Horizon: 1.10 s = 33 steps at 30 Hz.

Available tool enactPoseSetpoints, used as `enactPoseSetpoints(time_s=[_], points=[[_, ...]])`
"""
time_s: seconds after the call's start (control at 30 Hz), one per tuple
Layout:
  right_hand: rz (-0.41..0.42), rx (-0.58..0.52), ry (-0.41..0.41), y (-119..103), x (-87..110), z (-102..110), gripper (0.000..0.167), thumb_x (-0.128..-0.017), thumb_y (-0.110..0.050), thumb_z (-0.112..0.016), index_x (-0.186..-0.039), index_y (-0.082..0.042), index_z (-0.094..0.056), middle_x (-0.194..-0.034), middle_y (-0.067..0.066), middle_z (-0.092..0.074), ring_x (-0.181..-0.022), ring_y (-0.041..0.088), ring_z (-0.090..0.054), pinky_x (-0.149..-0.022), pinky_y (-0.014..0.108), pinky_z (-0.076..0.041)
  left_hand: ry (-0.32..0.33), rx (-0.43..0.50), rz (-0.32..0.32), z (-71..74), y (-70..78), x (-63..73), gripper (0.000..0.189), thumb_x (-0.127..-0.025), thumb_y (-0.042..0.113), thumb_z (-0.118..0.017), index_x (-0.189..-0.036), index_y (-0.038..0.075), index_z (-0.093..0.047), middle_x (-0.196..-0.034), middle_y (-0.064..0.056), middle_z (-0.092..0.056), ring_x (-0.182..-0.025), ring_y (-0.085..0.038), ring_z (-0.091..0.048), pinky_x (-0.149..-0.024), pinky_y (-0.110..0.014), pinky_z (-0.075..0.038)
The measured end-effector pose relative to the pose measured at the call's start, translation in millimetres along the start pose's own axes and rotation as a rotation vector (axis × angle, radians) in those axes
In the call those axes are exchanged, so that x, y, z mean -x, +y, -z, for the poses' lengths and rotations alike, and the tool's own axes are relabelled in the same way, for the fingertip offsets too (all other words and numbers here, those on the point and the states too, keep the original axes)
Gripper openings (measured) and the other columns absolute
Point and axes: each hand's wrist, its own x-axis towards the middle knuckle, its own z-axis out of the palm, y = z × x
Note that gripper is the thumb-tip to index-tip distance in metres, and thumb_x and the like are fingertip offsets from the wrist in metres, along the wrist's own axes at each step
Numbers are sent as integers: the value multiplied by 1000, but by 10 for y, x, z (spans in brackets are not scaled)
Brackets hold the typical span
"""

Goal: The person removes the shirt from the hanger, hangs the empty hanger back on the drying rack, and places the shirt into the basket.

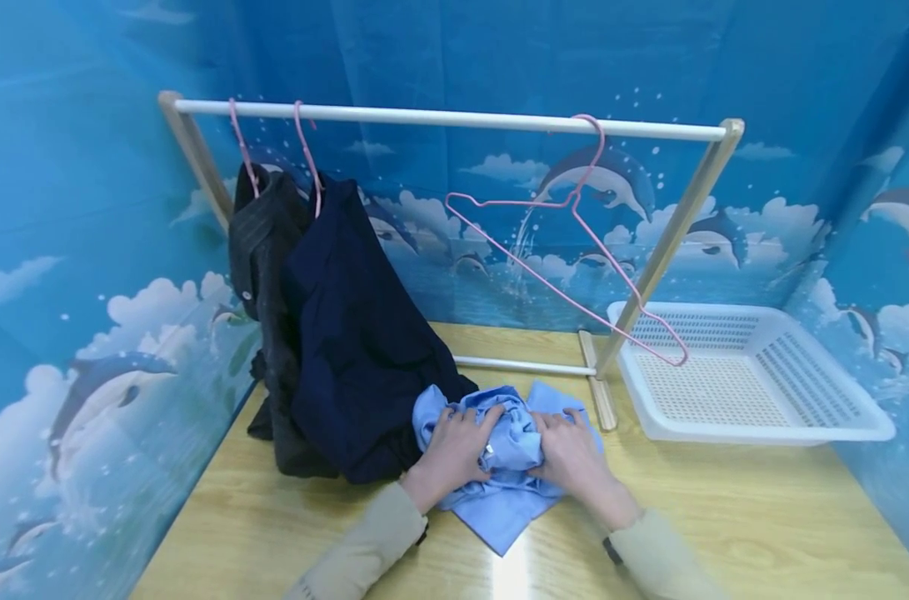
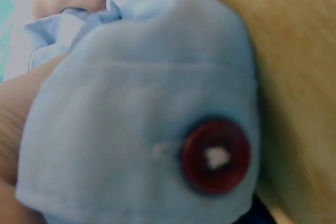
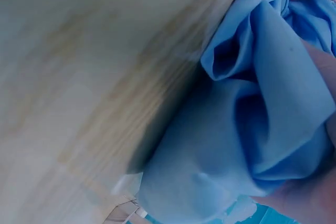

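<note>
On the wooden table [image 1: 754, 517], before the clothes rack [image 1: 439, 118], the blue shirt [image 1: 516, 446] lies bunched between your hands. Your left hand [image 1: 454, 446] grips its left side and your right hand [image 1: 570, 454] its right, fingers bent over the folds.

You seem to be sorting out the bundle, so feel for the collar or a seam before you pull. Keep one hand's grip while the other follows that edge outward, and ease the layers apart rather than tugging at the middle. Mind the navy clothes [image 1: 357, 333] close by on your left; a loose fold could catch there.

The cloth looks thin, smooth and heavily creased, with a flat corner pointing toward you. Near your left wrist, a stitched flap [image 2: 105, 129], probably a cuff, carries a dark red button [image 2: 215, 156]. You can't tell which side faces out.
</note>
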Motion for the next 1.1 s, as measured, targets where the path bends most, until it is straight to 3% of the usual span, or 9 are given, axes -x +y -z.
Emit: enactPoseSetpoints(time_s=[0.2,0.43,0.77,1.1], points=[[35,17,42,-42,-4,74,84,-49,-44,-99,-113,0,-68,-93,11,-73,-82,29,-68,-78,48,-54,77,-16,-21,41,13,22,98,-68,49,-92,-148,20,-44,-106,-8,-69,-97,-26,-68,-93,-46,-49],[9,39,107,-50,-6,335,76,-49,-40,-99,-107,0,-70,-85,8,-69,-73,26,-66,-58,38,-55,115,-48,-39,263,16,31,91,-77,55,-85,-152,26,-41,-114,-8,-68,-101,-26,-69,-95,-49,-51],[-1,90,318,54,39,745,70,-48,-20,-95,-109,5,-70,-87,14,-70,-74,33,-67,-53,42,-54,283,-112,-136,697,105,-47,93,-76,60,-83,-152,27,-41,-114,-8,-66,-101,-24,-68,-92,-45,-53],[-28,162,403,289,117,1258,66,-49,-2,-91,-110,6,-69,-89,19,-70,-74,37,-66,-53,42,-53,402,-114,-193,1078,356,-276,93,-77,60,-82,-154,27,-41,-119,-9,-65,-105,-25,-67,-95,-45,-51]])
